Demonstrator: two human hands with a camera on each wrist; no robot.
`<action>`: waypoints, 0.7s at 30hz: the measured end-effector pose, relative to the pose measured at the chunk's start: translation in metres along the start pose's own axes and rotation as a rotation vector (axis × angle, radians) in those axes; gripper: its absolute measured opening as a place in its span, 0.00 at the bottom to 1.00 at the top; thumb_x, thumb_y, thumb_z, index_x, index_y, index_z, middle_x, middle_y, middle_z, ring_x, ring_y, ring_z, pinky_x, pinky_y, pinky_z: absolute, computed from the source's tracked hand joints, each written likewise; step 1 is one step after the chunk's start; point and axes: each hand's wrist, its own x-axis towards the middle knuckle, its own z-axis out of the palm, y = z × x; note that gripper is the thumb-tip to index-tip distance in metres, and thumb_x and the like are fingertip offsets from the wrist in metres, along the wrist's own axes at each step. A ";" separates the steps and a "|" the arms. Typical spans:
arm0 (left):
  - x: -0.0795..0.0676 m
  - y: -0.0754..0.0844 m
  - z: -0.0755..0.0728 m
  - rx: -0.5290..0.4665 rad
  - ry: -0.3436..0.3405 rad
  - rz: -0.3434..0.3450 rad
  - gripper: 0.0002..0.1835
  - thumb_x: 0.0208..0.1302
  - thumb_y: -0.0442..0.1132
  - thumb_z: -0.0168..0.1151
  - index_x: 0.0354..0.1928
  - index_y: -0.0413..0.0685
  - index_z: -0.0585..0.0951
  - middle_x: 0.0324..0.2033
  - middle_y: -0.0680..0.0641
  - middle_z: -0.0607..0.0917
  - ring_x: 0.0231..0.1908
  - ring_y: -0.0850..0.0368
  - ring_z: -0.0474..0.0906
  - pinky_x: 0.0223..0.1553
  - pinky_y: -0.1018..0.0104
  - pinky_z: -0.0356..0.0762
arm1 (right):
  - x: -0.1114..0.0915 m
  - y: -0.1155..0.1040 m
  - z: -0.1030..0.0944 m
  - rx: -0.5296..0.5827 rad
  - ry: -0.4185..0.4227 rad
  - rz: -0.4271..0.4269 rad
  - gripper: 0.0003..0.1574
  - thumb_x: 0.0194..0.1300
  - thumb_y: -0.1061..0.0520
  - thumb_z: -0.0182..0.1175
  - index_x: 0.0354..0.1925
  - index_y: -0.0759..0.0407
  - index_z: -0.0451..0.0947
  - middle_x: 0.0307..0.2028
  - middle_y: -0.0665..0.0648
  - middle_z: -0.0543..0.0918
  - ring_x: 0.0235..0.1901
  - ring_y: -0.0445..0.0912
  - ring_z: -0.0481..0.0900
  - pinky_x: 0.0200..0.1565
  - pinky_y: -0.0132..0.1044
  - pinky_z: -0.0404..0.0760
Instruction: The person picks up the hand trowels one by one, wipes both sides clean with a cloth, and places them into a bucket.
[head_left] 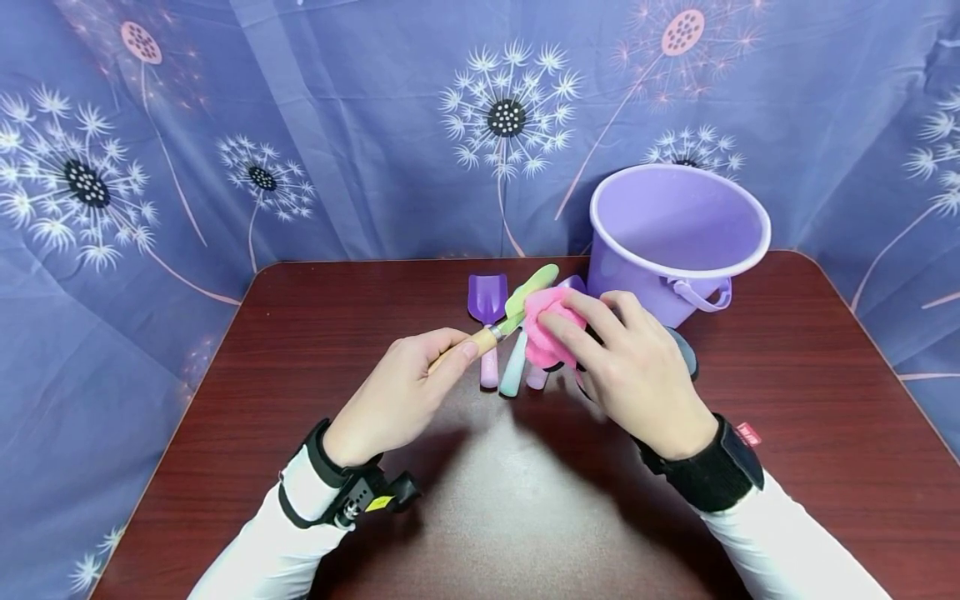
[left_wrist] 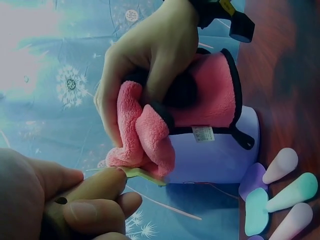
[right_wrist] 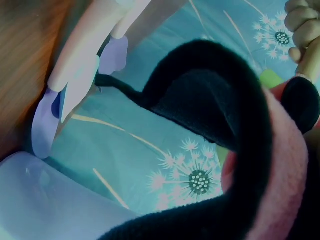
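My left hand (head_left: 397, 392) grips the wooden handle of a small hand trowel (head_left: 534, 285) with a lime-green blade, which points up and away over the table. A pink fluffy cloth (head_left: 551, 329) with black edging is bunched in my right hand (head_left: 637, 367), its fingers pressing it against the blade. In the left wrist view, folds of the cloth (left_wrist: 132, 122) cover much of the blade (left_wrist: 145, 175), and a loose flap with a white tag hangs beside the right hand (left_wrist: 155, 45). The cloth's black edge (right_wrist: 250, 115) fills much of the right wrist view.
Beneath the trowel lie a purple toy shovel (head_left: 487, 296), a mint-handled tool (head_left: 513, 371) and a lilac-handled tool (head_left: 537, 377). A purple bucket (head_left: 622, 275) stands at the back right of the dark red table (head_left: 300, 333). A grey-blue object (head_left: 684, 354) shows partly behind the right hand.
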 end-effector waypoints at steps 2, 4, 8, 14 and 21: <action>0.000 0.000 0.000 -0.003 -0.002 0.002 0.13 0.84 0.52 0.54 0.51 0.63 0.88 0.22 0.55 0.64 0.21 0.62 0.57 0.24 0.63 0.57 | 0.000 0.002 -0.001 -0.004 0.002 0.021 0.36 0.51 0.66 0.64 0.62 0.59 0.80 0.59 0.64 0.81 0.42 0.65 0.75 0.35 0.54 0.81; 0.000 0.001 0.000 -0.004 -0.004 0.002 0.13 0.84 0.53 0.54 0.51 0.63 0.88 0.22 0.55 0.65 0.21 0.62 0.58 0.24 0.63 0.58 | 0.000 0.004 -0.001 -0.011 0.012 0.048 0.36 0.51 0.66 0.65 0.62 0.59 0.80 0.58 0.64 0.82 0.42 0.65 0.76 0.35 0.54 0.80; -0.001 0.002 0.000 -0.002 -0.007 0.001 0.14 0.83 0.54 0.53 0.53 0.64 0.88 0.22 0.56 0.65 0.22 0.62 0.59 0.24 0.62 0.59 | 0.000 0.006 0.000 -0.023 0.040 0.102 0.30 0.59 0.66 0.61 0.61 0.58 0.81 0.57 0.63 0.83 0.41 0.65 0.76 0.36 0.56 0.80; -0.002 0.003 -0.001 -0.007 -0.012 0.004 0.15 0.84 0.53 0.53 0.54 0.63 0.88 0.22 0.56 0.64 0.22 0.63 0.58 0.24 0.62 0.58 | -0.001 0.009 0.000 -0.042 0.051 0.151 0.28 0.60 0.68 0.59 0.60 0.58 0.81 0.56 0.64 0.83 0.42 0.66 0.77 0.35 0.56 0.80; -0.002 0.003 0.000 -0.011 -0.015 0.012 0.14 0.84 0.52 0.53 0.53 0.62 0.87 0.21 0.57 0.63 0.21 0.63 0.57 0.23 0.62 0.57 | -0.003 0.012 0.000 -0.039 0.048 0.180 0.32 0.57 0.70 0.57 0.61 0.59 0.81 0.56 0.65 0.82 0.42 0.67 0.75 0.36 0.57 0.79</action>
